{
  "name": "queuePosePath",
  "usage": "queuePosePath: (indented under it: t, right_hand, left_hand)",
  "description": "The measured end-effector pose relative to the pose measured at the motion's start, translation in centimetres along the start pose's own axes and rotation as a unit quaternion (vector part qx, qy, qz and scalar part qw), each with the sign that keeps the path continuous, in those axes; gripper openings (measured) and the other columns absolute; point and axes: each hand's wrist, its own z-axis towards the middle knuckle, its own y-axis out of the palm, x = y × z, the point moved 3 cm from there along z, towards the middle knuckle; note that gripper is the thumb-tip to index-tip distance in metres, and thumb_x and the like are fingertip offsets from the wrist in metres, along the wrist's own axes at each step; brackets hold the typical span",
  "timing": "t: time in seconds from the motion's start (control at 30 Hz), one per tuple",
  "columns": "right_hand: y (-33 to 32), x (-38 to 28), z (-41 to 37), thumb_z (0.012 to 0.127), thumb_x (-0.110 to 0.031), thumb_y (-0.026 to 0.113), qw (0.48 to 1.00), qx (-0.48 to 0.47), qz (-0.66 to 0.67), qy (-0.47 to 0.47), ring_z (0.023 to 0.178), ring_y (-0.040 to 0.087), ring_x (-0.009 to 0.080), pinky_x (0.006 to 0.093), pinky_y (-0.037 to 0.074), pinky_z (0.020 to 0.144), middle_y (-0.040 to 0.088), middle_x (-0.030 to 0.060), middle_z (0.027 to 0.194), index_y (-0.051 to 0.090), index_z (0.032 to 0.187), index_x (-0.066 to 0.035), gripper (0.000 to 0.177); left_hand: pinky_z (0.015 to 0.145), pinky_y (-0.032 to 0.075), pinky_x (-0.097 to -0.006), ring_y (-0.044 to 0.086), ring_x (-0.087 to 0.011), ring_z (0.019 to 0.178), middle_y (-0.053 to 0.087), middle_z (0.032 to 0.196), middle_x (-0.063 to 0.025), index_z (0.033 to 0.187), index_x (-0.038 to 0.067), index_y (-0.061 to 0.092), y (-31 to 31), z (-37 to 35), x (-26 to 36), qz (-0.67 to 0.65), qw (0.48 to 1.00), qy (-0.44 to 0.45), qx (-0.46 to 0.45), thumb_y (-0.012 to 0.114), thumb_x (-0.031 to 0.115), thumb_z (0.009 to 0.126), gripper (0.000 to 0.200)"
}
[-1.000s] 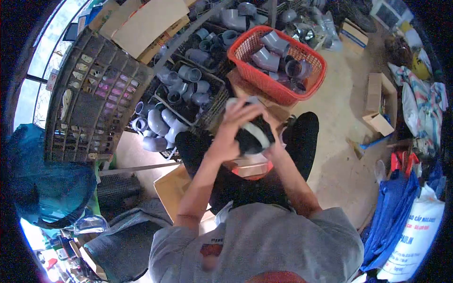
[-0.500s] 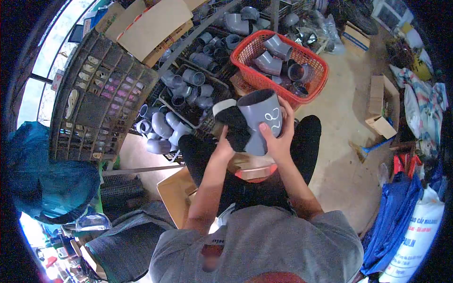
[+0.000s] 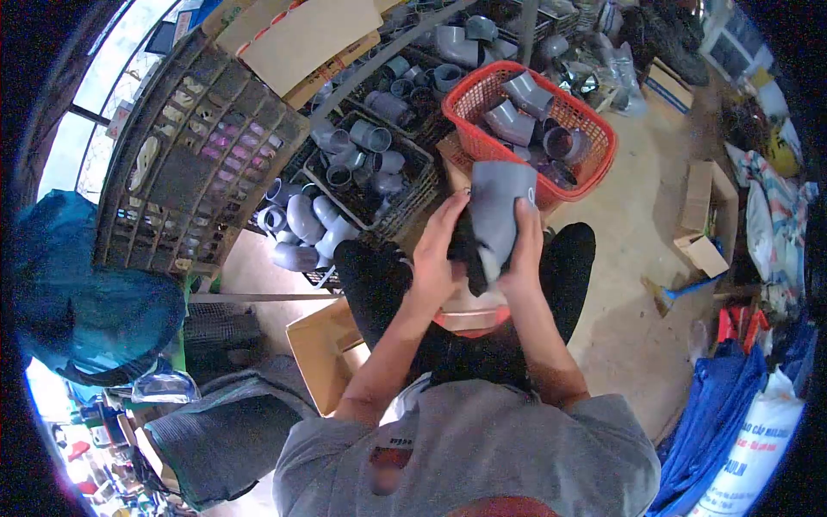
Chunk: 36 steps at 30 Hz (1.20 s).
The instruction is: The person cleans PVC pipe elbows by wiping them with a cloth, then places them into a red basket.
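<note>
A grey plastic pipe elbow (image 3: 500,202) is held up between my hands, over my lap, with a white chalk mark near its right edge. My right hand (image 3: 525,252) is closed round its right side, thumb on the face toward me. On the other side, my left hand (image 3: 437,254) presses a dark black piece (image 3: 466,248) with a pale edge against the elbow; its kind I cannot tell. Part of the elbow's lower end is covered by this dark piece and blurred. Beneath the hands, a round thing with a red rim (image 3: 472,320) sits between my legs.
Ahead stands a red plastic basket (image 3: 551,183) holding grey elbows. Black crates (image 3: 405,202) of grey fittings are to its left, with loose elbows (image 3: 303,220) nearby. A tall slatted crate (image 3: 194,155) leans at left. An open cardboard box (image 3: 323,353) lies beside my left leg.
The elbow has turned so its chalked number has swung to the right edge. My left hand has moved up with the black piece, close against the elbow. The camera view has shifted slightly.
</note>
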Motion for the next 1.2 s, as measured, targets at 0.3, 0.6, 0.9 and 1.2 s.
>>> queuePosePath:
  t: [0.3,0.6,0.9,1.2]
  right_hand:
    - [1.3,0.0,-3.0,0.094,-0.031,0.069,0.952,0.054,-0.221,-0.205,0.119,0.050,0.0224,0.0355,0.041,0.103,0.050,0.0142,0.132,0.040,0.142,-0.001,0.064]
    - [0.0,-1.2,-1.5,0.085,-0.028,0.076,0.907,0.007,-0.278,-0.315,0.125,0.049,0.0247,0.0380,0.036,0.109,0.051,0.0137,0.136,0.037,0.145,-0.001,0.077]
    - [2.4,-0.2,-0.9,0.077,-0.011,0.081,0.992,-0.059,-0.038,-0.102,0.109,0.061,0.0209,0.0354,0.050,0.094,0.060,0.0091,0.127,0.051,0.131,-0.001,0.063]
    - [-0.3,0.3,-1.1,0.077,-0.035,0.083,0.985,-0.089,-0.100,-0.104,0.117,0.057,0.0240,0.0421,0.050,0.100,0.057,0.0066,0.125,0.044,0.136,-0.006,0.076]
  left_hand:
    - [0.103,0.049,-0.0401,0.064,-0.0282,0.117,0.066,0.125,-0.0168,0.123,-0.002,0.066,-1.1,1.8,-0.2,-0.022,0.996,0.088,0.018,0.061,0.009,0.086,0.038]
    - [0.108,0.043,-0.0382,0.054,-0.0219,0.126,0.059,0.132,-0.0128,0.139,0.000,0.050,2.6,-6.3,-6.5,-0.272,0.925,-0.227,0.138,0.064,0.006,0.092,0.050]
    - [0.101,0.051,-0.0396,0.067,-0.0304,0.112,0.071,0.115,-0.0170,0.110,-0.005,0.072,-2.7,3.6,-0.9,-0.008,0.994,0.073,0.078,0.069,0.008,0.077,0.036]
    - [0.100,0.050,-0.0375,0.067,-0.0218,0.107,0.070,0.115,-0.0116,0.119,-0.003,0.066,0.4,-0.2,-1.8,-0.205,0.956,-0.159,0.137,0.070,0.007,0.086,0.035]
